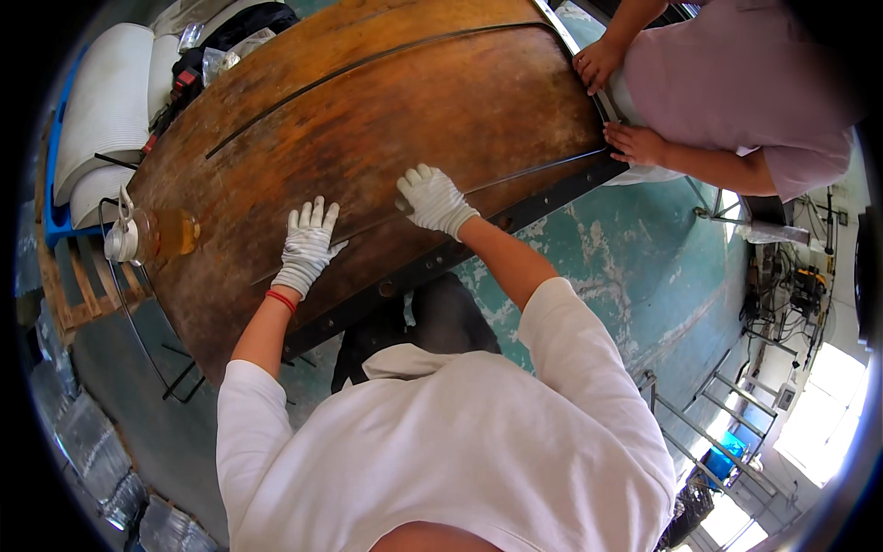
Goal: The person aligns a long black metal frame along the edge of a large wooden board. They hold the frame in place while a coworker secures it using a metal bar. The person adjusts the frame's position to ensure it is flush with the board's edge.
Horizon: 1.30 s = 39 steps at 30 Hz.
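The thin dark strip (538,170) runs lengthwise rightward from the nearer right hand (432,201), whose grip I can't tell; the left hand (308,244) lies spread, empty.

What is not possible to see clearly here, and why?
Head view, beneath the left hand in a white striped glove: hidden by the hand.
Head view, beneath the right hand in a white striped glove: hidden likewise.
Head view, upper part of the black trousers: hidden by the white fabric shirt.
Head view, the co-worker in a pale pink shirt: cut off by the top edge.
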Tool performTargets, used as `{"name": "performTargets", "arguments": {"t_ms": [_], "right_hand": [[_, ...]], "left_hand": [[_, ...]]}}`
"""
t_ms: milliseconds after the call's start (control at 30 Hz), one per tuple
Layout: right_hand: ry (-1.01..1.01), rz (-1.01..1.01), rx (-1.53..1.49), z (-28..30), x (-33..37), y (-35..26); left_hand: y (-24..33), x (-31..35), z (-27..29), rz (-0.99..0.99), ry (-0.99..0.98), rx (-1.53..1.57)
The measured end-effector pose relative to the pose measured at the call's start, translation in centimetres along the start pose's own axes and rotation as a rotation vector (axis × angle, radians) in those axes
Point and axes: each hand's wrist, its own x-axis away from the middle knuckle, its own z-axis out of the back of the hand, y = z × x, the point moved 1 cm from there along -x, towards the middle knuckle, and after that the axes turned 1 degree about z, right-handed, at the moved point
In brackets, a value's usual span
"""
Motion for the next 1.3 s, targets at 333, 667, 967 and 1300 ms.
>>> {"name": "performTargets", "arguments": {"t_ms": [333, 667, 967, 1300], "right_hand": [[-0.059, -0.054, 0.009, 0.1, -1.7, -0.1], [-0.097, -0.071, 0.045, 0.4, -1.6, -0.5], [-0.256, 0.074, -0.053, 2.7, 3.7, 0.1], [0.077, -0.428, -0.149, 0.7, 13.2, 0.3]], "left_hand": [[-1.7, -2.1, -0.7, -0.091, 0.031, 0.063], [-1.6, -1.3, -0.5, -0.034, -0.158, 0.038], [3.5, 1.6, 1.3, 0.094, -0.507, 0.415], [6.1, 9.1, -0.4, 0.265, 0.052, 0.560]]}}
